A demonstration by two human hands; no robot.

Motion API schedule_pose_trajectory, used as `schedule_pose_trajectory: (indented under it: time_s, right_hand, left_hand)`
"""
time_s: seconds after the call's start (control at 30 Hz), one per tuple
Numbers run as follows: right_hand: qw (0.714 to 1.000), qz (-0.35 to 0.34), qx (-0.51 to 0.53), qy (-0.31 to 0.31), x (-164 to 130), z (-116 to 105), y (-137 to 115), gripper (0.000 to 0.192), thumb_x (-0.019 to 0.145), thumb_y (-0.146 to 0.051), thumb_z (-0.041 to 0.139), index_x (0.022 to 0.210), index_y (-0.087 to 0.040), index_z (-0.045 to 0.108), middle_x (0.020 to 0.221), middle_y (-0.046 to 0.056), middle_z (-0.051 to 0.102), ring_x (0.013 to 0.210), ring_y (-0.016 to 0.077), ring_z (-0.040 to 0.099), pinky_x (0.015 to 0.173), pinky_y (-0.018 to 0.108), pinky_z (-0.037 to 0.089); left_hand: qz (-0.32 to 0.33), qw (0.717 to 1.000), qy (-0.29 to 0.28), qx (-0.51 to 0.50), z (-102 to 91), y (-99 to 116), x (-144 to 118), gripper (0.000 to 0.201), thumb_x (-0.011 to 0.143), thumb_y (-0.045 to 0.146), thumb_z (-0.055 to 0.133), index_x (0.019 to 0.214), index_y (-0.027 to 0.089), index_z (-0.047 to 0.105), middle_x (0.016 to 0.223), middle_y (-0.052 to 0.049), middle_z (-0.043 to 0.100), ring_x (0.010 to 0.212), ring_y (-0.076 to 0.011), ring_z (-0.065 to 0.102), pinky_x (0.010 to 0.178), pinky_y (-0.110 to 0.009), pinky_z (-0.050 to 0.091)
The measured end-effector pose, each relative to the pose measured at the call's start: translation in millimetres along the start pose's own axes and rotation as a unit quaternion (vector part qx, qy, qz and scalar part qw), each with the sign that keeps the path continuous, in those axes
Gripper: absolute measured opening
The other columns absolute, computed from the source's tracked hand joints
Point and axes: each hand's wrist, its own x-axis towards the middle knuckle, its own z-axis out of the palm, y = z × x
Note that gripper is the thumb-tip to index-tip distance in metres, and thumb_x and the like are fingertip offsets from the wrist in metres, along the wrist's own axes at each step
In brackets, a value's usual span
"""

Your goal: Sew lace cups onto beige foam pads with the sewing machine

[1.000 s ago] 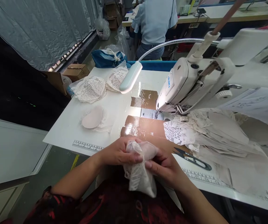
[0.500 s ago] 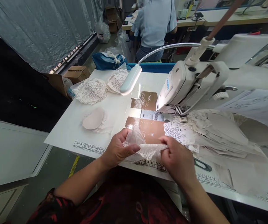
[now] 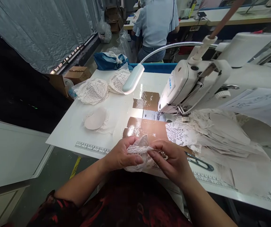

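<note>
Between my two hands is a white lace bra cup (image 3: 138, 149), held over the front edge of the sewing table (image 3: 62, 129). My left hand (image 3: 121, 154) grips its left side, thumb lying across the lace. With thumb and forefinger, my right hand (image 3: 170, 159) pinches the lace edge on the right. Beyond my hands stands the sewing machine (image 3: 184, 85), its needle area lit. To the left lies a beige cup pad (image 3: 95, 120) on sheer lace. A pile of lace and beige pieces (image 3: 229, 142) spreads to the right.
Two lace cups (image 3: 93, 91) sit at the table's far left. A lamp (image 3: 133, 78) on a bent neck hangs over the table. A dark flat tool (image 3: 200, 162) lies right of my right hand. Ahead, a person in a light blue shirt (image 3: 157, 25) sits facing away.
My right hand has moved left, closer to my left hand, and now pinches the lace edge nearer the middle. The lace, stretched out before, is now gathered and turned.
</note>
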Motion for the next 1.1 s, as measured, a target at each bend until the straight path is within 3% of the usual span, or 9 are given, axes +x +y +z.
schedule_pose_trajectory:
  time_s: [0.1, 0.23, 0.33, 0.53, 0.73, 0.8, 0.87, 1.0, 1.1]
  right_hand:
    - [0.99, 0.095, 0.094, -0.044, 2.6, -5.6, -0.1, 0.013, 0.088, -0.029, 0.058, 0.078, -0.022, 0.062, 0.077, -0.002, 0.064, 0.071, 0.0127, 0.059, 0.063, 0.024, 0.045]
    - [0.974, 0.131, 0.172, -0.063, 6.1, -7.6, 0.4, 0.016, 0.087, -0.035, 0.06, 0.08, -0.021, 0.066, 0.105, 0.005, 0.066, 0.096, 0.0192, 0.061, 0.082, 0.031, 0.048]
    - [0.958, 0.176, 0.208, -0.088, 6.5, -6.5, 2.1, 0.019, 0.085, -0.038, 0.062, 0.079, -0.02, 0.065, 0.083, 0.003, 0.066, 0.079, 0.0177, 0.062, 0.072, 0.03, 0.05]
    - [0.95, 0.194, 0.243, -0.007, 4.1, -9.7, 5.3, 0.018, 0.076, -0.035, 0.072, 0.07, -0.019, 0.064, 0.074, 0.002, 0.064, 0.068, 0.014, 0.058, 0.06, 0.025, 0.047]
    - [0.947, 0.209, 0.24, -0.043, 2.4, -12.2, 5.6, 0.011, 0.077, -0.032, 0.071, 0.075, -0.021, 0.068, 0.08, 0.001, 0.067, 0.073, 0.0139, 0.059, 0.065, 0.025, 0.047]
    - [0.942, 0.215, 0.257, -0.015, 0.3, -12.7, 6.5, 0.011, 0.074, -0.03, 0.074, 0.071, -0.021, 0.068, 0.076, 0.001, 0.067, 0.069, 0.0132, 0.059, 0.063, 0.024, 0.047]
    - [0.933, 0.22, 0.281, 0.038, -2.1, -13.0, 7.2, 0.013, 0.071, -0.03, 0.076, 0.068, -0.021, 0.067, 0.07, -0.001, 0.066, 0.064, 0.0119, 0.058, 0.06, 0.023, 0.047]
    - [0.915, 0.235, 0.312, 0.105, -4.5, -10.9, 6.1, 0.017, 0.068, -0.033, 0.078, 0.066, -0.02, 0.067, 0.07, 0.001, 0.066, 0.062, 0.0131, 0.059, 0.057, 0.025, 0.05]
    - [0.921, 0.233, 0.299, 0.09, -3.6, -8.1, 4.7, 0.014, 0.069, -0.032, 0.078, 0.068, -0.021, 0.069, 0.074, 0.002, 0.068, 0.065, 0.0139, 0.06, 0.059, 0.026, 0.051]
  left_hand:
    - [-0.033, 0.999, -0.035, 0.018, -4.0, 4.0, -1.9, 0.048, 0.063, 0.04, 0.081, 0.095, 0.014, 0.056, 0.076, 0.001, 0.054, 0.064, -0.0092, 0.048, 0.058, -0.019, 0.036]
    - [-0.04, 0.996, -0.042, 0.065, -3.5, 9.1, -1.0, 0.036, 0.069, 0.037, 0.076, 0.088, 0.013, 0.057, 0.073, 0.001, 0.053, 0.061, -0.0088, 0.047, 0.057, -0.02, 0.037]
    - [-0.033, 0.993, -0.018, 0.107, -4.4, 11.8, 0.7, 0.027, 0.073, 0.035, 0.07, 0.081, 0.013, 0.056, 0.066, 0.002, 0.049, 0.057, -0.008, 0.043, 0.054, -0.02, 0.035]
    - [0.0, 0.977, 0.065, 0.203, -18.5, 16.6, -0.2, 0.009, 0.076, 0.022, 0.058, 0.074, 0.014, 0.055, 0.068, 0.002, 0.046, 0.058, -0.0074, 0.039, 0.052, -0.018, 0.032]
    - [0.013, 0.983, 0.092, 0.159, -21.9, 14.6, 0.7, 0.008, 0.079, 0.02, 0.056, 0.073, 0.014, 0.055, 0.071, 0.001, 0.05, 0.064, -0.0086, 0.043, 0.058, -0.019, 0.035]
    - [0.028, 0.988, 0.109, 0.104, -20.8, 10.7, 2.4, 0.002, 0.077, 0.016, 0.057, 0.079, 0.015, 0.057, 0.076, 0.001, 0.052, 0.068, -0.0085, 0.046, 0.062, -0.018, 0.037]
    - [0.017, 0.993, 0.114, 0.022, -17.7, 5.5, 4.0, 0.02, 0.074, 0.012, 0.061, 0.093, 0.018, 0.059, 0.088, -0.001, 0.056, 0.077, -0.0096, 0.052, 0.068, -0.019, 0.041]
    - [-0.045, 0.991, 0.012, -0.127, -2.3, -5.0, 6.5, 0.059, 0.071, 0.018, 0.069, 0.126, 0.025, 0.05, 0.118, -0.008, 0.056, 0.102, -0.0198, 0.057, 0.084, -0.032, 0.047]
    - [-0.043, 0.987, -0.01, -0.154, 10.9, -10.0, 8.5, 0.057, 0.067, 0.017, 0.069, 0.122, 0.019, 0.055, 0.107, -0.009, 0.063, 0.093, -0.0191, 0.06, 0.081, -0.029, 0.047]
